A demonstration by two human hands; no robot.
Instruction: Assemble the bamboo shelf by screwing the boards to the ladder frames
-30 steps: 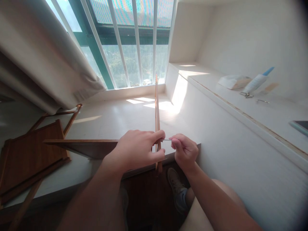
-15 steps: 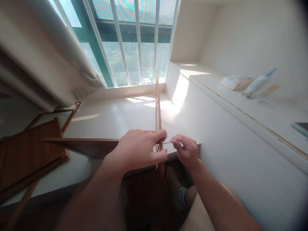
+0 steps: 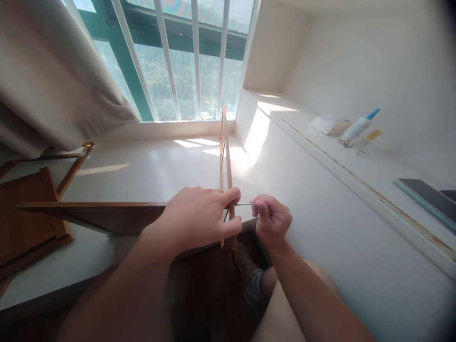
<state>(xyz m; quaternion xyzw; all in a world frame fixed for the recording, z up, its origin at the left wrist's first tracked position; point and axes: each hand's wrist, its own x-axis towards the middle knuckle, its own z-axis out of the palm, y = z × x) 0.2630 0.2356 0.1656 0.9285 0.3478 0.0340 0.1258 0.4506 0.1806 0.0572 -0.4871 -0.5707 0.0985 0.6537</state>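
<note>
My left hand (image 3: 199, 216) is wrapped over a narrow upright wooden frame (image 3: 228, 166), with thumb and fingers on either side of its bar. From the right, my right hand (image 3: 272, 218) pinches a thin metal hex key (image 3: 245, 204). The key's shaft runs level to the bar beside my left fingertips; its far tip meets the wood there. How the key is bent inside my right fingers is hidden. A brown wooden board (image 3: 117, 216) extends left from behind my left hand, its long edge facing up.
On the right ledge (image 3: 320, 152) lie a white tube with a blue nozzle (image 3: 358, 128), a crumpled white packet (image 3: 329, 124), small metal hardware (image 3: 345, 143) and a phone (image 3: 427, 199). More wooden furniture (image 3: 32, 209) stands left, below a curtain (image 3: 60, 80). A barred window (image 3: 185, 76) is ahead.
My view has turned slightly right, showing more of the phone. My right hand has rotated, and the hex key's shaft is now nearly level. My left hand keeps its hold on the frame.
</note>
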